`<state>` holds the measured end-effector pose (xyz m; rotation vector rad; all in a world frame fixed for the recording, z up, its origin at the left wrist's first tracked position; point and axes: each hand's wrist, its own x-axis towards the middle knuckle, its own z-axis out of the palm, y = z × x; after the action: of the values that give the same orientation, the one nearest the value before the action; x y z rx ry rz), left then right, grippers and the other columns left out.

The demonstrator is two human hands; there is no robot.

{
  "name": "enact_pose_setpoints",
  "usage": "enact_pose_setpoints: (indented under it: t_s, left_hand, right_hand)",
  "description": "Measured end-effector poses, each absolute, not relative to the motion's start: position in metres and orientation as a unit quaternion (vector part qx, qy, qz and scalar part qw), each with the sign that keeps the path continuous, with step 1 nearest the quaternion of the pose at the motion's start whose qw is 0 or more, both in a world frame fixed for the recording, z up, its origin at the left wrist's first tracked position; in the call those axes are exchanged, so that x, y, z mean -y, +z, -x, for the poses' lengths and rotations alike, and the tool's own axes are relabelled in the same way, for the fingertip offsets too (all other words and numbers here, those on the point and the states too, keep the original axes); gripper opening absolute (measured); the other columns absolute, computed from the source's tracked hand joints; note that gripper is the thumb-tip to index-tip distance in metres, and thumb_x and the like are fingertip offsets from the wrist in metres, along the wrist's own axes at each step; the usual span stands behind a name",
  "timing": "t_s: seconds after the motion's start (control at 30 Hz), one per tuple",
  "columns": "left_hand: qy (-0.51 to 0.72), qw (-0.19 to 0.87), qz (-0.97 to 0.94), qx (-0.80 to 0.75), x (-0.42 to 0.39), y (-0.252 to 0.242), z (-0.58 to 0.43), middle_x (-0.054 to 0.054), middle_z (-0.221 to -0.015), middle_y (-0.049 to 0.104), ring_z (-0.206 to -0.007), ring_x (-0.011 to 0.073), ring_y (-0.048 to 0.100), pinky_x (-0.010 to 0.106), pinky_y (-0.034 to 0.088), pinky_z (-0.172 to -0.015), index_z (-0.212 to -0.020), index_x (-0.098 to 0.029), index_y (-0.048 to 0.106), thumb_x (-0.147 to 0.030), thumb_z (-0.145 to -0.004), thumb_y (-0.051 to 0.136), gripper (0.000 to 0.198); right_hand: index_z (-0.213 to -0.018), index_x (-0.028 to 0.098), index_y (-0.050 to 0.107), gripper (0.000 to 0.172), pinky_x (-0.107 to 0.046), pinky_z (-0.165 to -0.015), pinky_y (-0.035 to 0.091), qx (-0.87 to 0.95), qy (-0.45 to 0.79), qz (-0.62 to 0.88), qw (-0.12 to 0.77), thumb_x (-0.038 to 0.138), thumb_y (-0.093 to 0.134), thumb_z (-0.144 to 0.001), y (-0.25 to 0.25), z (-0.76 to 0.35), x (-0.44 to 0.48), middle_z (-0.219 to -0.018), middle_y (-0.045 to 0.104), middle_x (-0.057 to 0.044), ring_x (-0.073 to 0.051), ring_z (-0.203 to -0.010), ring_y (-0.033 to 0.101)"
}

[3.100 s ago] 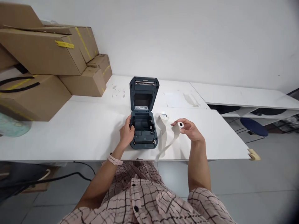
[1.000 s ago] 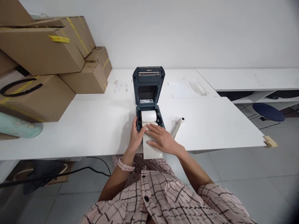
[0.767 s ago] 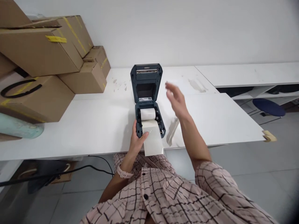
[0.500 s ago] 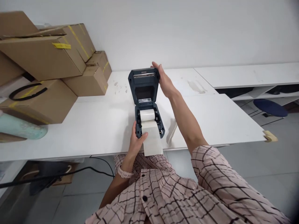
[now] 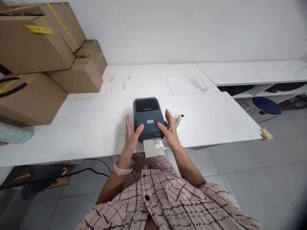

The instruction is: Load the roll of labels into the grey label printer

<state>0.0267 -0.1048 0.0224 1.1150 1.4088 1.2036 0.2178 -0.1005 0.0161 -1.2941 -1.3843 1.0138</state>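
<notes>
The dark blue-grey label printer (image 5: 146, 118) sits near the table's front edge with its lid down. A strip of glossy white labels (image 5: 153, 148) sticks out of its front and hangs past the table edge. At the printer's left side is my left hand (image 5: 131, 135), its thumb on the lid's front left part and its fingers stretched out. On the opposite side, my right hand (image 5: 170, 132) rests its thumb on the lid, fingers spread. The label roll inside is hidden by the lid. Just beyond my right fingers lies a small white roll (image 5: 179, 119).
Cardboard boxes (image 5: 43, 48) with yellow tape are stacked at the left on the white table (image 5: 96, 127). A mint-green bottle (image 5: 16, 133) lies before them. Farther back is a white sheet (image 5: 181, 86). A blue stool (image 5: 266, 105) stands at the right.
The printer's lid has swung down from upright, covering the roll. My right hand has come from the raised lid down to the printer's right side. The view has shifted slightly.
</notes>
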Motion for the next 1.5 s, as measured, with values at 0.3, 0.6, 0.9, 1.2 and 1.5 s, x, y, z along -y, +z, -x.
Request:
enact_pose_setpoints:
  t_s: [0.3, 0.6, 0.9, 1.2, 1.5]
  left_hand:
    - [0.490, 0.572, -0.424, -0.503, 0.106, 0.010, -0.024, 0.014, -0.162, 0.049, -0.147, 0.0368, 0.049, 0.049, 0.051, -0.115, -0.160, -0.025, 0.037, -0.056, -0.087, 0.072, 0.087]
    - [0.508, 0.466, -0.488, -0.535, 0.112, 0.001, -0.025, 0.016, -0.159, 0.047, -0.143, 0.0329, 0.050, 0.044, 0.051, -0.108, -0.154, -0.024, 0.041, -0.056, -0.091, 0.066, 0.075]
    - [0.445, 0.478, -0.481, -0.585, 0.183, -0.025, -0.039, -0.003, -0.068, 0.049, -0.058, 0.0123, 0.044, 0.027, 0.037, -0.056, -0.081, -0.020, 0.057, -0.057, -0.086, 0.066, 0.038]
    - [0.340, 0.709, -0.372, -0.495, 0.166, 0.018, -0.040, -0.007, -0.060, 0.039, -0.050, 0.0072, 0.022, 0.027, 0.020, -0.051, -0.075, -0.020, 0.060, -0.062, -0.074, 0.076, 0.045]
    - [0.318, 0.524, -0.550, -0.568, 0.167, -0.009, -0.032, -0.006, -0.059, 0.029, -0.057, 0.0101, 0.027, 0.027, 0.022, -0.056, -0.062, -0.022, 0.037, -0.055, -0.085, 0.063, 0.048]
  right_hand:
    - [-0.161, 0.029, 0.036, 0.103, -0.051, -0.126, 0.040, 0.333, 0.638, 0.501, 0.481, 0.061, 0.083, -0.075, 0.008, -0.218, 0.108, -0.163, 0.049, -0.008, -0.033, -0.148, 0.050]
    - [-0.160, 0.028, 0.039, 0.102, -0.052, -0.127, 0.037, 0.385, 0.595, 0.503, 0.495, 0.063, 0.082, -0.073, 0.006, -0.219, 0.102, -0.163, 0.048, -0.008, -0.034, -0.152, 0.044]
    - [-0.161, 0.026, 0.035, 0.106, -0.050, -0.127, 0.037, 0.378, 0.602, 0.492, 0.502, 0.065, 0.080, -0.074, 0.004, -0.217, 0.103, -0.165, 0.045, -0.009, -0.033, -0.151, 0.046]
    - [-0.160, 0.027, 0.038, 0.101, -0.050, -0.126, 0.038, 0.390, 0.593, 0.494, 0.502, 0.065, 0.077, -0.075, 0.006, -0.216, 0.104, -0.164, 0.046, -0.008, -0.033, -0.150, 0.046]
    - [-0.164, 0.036, 0.028, 0.099, -0.062, -0.129, 0.024, 0.556, 0.412, 0.544, 0.475, 0.043, 0.075, -0.077, 0.028, -0.212, 0.082, -0.171, 0.033, -0.006, -0.036, -0.157, 0.029]
